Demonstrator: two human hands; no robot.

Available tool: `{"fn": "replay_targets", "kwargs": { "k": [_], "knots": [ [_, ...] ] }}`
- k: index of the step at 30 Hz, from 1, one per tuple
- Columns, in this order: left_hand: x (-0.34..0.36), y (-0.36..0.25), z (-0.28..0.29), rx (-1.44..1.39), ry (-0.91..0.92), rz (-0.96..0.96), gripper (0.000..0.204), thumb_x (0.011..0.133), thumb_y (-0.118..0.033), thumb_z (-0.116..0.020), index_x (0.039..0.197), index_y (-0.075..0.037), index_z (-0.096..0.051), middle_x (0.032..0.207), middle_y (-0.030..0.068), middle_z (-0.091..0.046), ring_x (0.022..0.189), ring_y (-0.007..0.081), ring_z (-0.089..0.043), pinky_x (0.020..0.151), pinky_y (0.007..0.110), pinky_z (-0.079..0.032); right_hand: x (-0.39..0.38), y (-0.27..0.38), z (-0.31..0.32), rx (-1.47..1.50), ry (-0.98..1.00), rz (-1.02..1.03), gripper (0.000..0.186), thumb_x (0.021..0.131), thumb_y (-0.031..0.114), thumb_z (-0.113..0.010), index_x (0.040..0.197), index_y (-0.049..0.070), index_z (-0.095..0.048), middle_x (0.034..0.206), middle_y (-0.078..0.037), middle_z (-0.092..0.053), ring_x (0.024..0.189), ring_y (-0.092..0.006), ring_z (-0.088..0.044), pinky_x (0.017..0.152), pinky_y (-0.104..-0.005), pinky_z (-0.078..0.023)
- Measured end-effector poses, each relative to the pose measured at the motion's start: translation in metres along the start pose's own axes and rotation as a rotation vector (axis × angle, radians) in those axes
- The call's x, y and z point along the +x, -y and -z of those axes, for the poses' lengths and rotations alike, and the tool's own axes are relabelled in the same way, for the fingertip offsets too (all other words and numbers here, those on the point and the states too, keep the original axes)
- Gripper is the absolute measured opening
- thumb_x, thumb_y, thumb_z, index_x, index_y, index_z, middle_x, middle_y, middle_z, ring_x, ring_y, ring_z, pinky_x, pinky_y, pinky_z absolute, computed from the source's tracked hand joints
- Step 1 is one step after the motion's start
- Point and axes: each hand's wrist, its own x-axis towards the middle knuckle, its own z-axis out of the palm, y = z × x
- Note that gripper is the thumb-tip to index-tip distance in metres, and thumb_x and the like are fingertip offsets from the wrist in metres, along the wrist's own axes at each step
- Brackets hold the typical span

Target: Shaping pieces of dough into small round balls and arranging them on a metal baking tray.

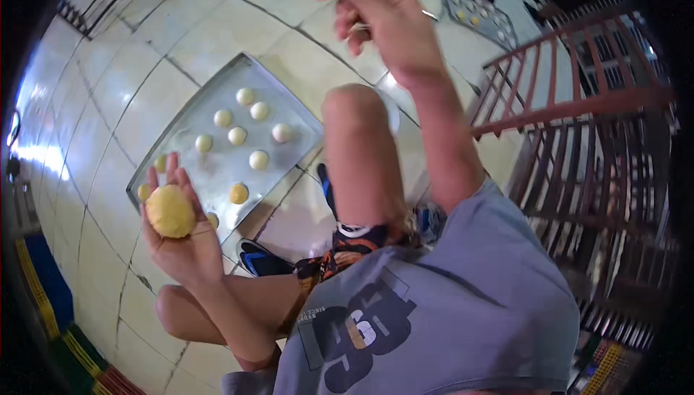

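1. Surface: floor of glossy cream square tiles (296, 70), dark joints; glare along the far left.
2. On floor: large rectangular silver metal tray (195, 174), set askew. It bears seven pale round dough balls (237, 135) and several yellow ones (238, 192), the latter toward its near and left edges.
3. Left grip (192, 249): palm up, fingers extended, unclenched; a flattened round yellow dough piece (170, 211) lies on the palm, above the tray's near left side.
4. Right grip (394, 26): raised well clear of the tray, fingers partly bent, blurred; cannot tell whether anything is grasped.
5. Room, right: reddish-brown slatted furniture (571, 114). Upper right: second tray holding pale and yellow balls, another person's arm near it.
6. Lower left: blue, yellow, green and red striped fabric (48, 279).
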Motion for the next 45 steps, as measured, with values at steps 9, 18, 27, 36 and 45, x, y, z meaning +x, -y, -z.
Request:
{"fn": "replay_targets", "kwargs": {
  "k": [9,18,27,36,45],
  "knots": [
    [-0.024,-0.014,0.018,0.12,-0.079,-0.104,0.051,0.1,-0.018,-0.044,0.146,0.0,-0.029,0.151,0.0229,-0.03,0.128,0.0278,-0.048,0.106,0.031,-0.045,-0.048,-0.122,0.088,-0.056,-0.601,0.295,0.025,0.1,0.019,-0.05,0.117,0.003,-0.058,0.098,-0.008,-0.065,0.082,-0.0167,-0.063,0.066,-0.0263,-0.051],
    [-0.037,-0.02,0.03,0.607,-0.281,-0.232,0.048,0.101,-0.018,-0.045,0.144,0.0,-0.034,0.147,0.022,-0.038,0.128,0.0256,-0.049,0.107,0.031,-0.043,-0.135,-0.425,0.086,-0.992,-0.224,-0.159,0.019,0.088,0.022,-0.05,0.097,0.007,-0.058,0.086,-0.017,-0.064,0.076,-0.0376,-0.061,0.069,-0.0465,-0.047],
    [-0.006,0.002,0.059,0.584,-0.198,-0.138,0.041,0.098,-0.007,-0.049,0.137,0.004,-0.041,0.142,0.0239,-0.044,0.123,0.026,-0.052,0.104,0.031,-0.046,-0.107,-0.432,0.081,-1.312,-0.153,-0.185,0.04,0.093,0.037,-0.041,0.1,0.011,-0.07,0.097,-0.016,-0.069,0.086,-0.04,-0.064,0.074,-0.0496,-0.051],
    [0.0,0.02,0.037,0.153,-0.275,0.025,0.052,0.099,-0.033,-0.05,0.137,0.001,-0.041,0.136,0.0252,-0.048,0.118,0.0284,-0.056,0.102,0.032,-0.048,-0.094,-0.413,0.077,-1.077,-0.561,-0.194,0.029,0.086,0.031,-0.055,0.091,0.007,-0.069,0.087,-0.013,-0.07,0.071,-0.0394,-0.063,0.065,-0.0487,-0.052],
    [-0.003,0.026,0.039,0.097,-0.346,0.067,0.057,0.095,-0.041,-0.054,0.132,0.001,-0.043,0.127,0.0229,-0.053,0.106,0.0284,-0.06,0.09,0.033,-0.053,-0.094,-0.428,0.114,-1.117,-0.256,-0.45,0.026,0.078,0.027,-0.063,0.094,0.007,-0.069,0.084,-0.015,-0.069,0.073,-0.0373,-0.063,0.066,-0.0455,-0.051]
  ]
}}
